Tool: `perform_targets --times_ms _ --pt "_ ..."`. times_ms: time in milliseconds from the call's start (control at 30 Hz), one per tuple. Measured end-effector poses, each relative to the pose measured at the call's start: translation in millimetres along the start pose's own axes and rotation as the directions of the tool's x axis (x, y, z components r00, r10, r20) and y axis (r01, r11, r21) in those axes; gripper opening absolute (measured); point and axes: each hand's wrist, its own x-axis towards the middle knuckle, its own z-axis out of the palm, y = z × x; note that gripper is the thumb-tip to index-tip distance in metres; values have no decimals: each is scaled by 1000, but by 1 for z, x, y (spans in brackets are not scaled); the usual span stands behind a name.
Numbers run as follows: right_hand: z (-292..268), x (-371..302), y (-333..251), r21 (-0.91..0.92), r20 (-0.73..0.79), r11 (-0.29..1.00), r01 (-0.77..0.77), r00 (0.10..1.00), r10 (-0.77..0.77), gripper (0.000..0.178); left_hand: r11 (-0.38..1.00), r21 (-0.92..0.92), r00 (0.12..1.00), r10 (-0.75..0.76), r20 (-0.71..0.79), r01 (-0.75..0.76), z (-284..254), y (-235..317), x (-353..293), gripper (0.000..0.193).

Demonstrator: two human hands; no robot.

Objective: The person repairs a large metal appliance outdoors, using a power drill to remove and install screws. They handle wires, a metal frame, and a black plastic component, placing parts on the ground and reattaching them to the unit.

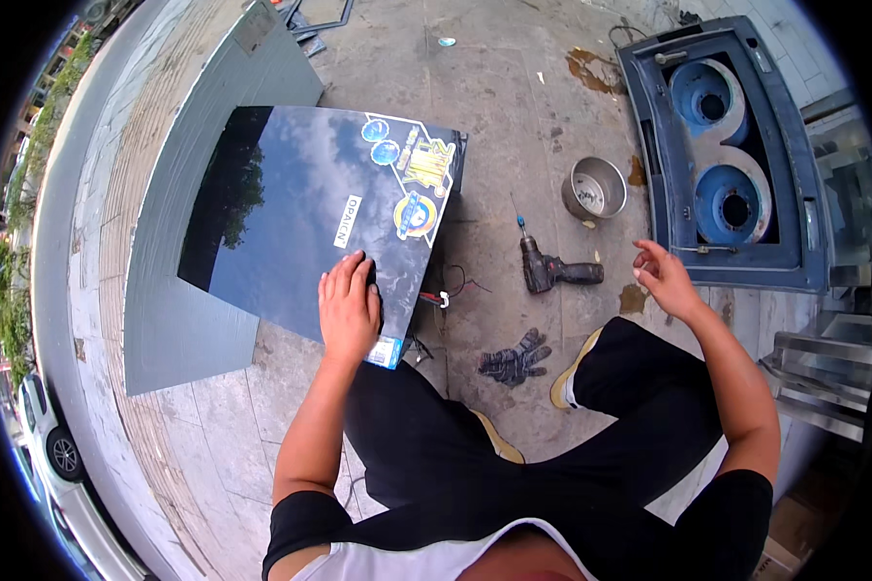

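Note:
My left hand [347, 300] lies with its fingers stretched out on a dark, glossy panel [291, 194] that carries several stickers. The panel is the top face of a box-shaped appliance, and loose wires [444, 297] show beside its right edge. Held in the air to the right, my right hand [667, 279] has its fingers bent and apart, with nothing in them that I can see. Closest to it on the ground is a black cordless drill [557, 271] with a bit fitted. A dark work glove [515, 358] lies between my feet.
A steel pot [594, 188] stands beyond the drill. At the right is a blue-grey housing [814, 232] with two round blue openings. A large grey board [145, 320] stands behind the panel. Metal bars [824, 387] are at the far right. Dark stains [591, 70] mark the ground.

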Motion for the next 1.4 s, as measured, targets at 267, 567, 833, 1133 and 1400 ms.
perform_targets --times_ms 267,567,833,1133,1400 --pt "-14 18 34 -435 243 897 81 969 31 45 1000 -3 999 4 49 -4 31 6 -5 36" --pt "35 66 149 -337 409 929 153 912 -2 51 996 77 996 -44 82 38 47 13 -3 34" --pt "163 123 247 -404 305 696 594 805 -510 69 965 45 963 -260 74 257 49 23 -3 35" --pt "208 137 291 -554 349 650 520 854 -386 89 954 -299 918 141 370 -26 113 199 31 34" --pt "152 128 247 2 429 938 347 847 -314 82 823 -395 738 -43 673 408 215 213 4 28"
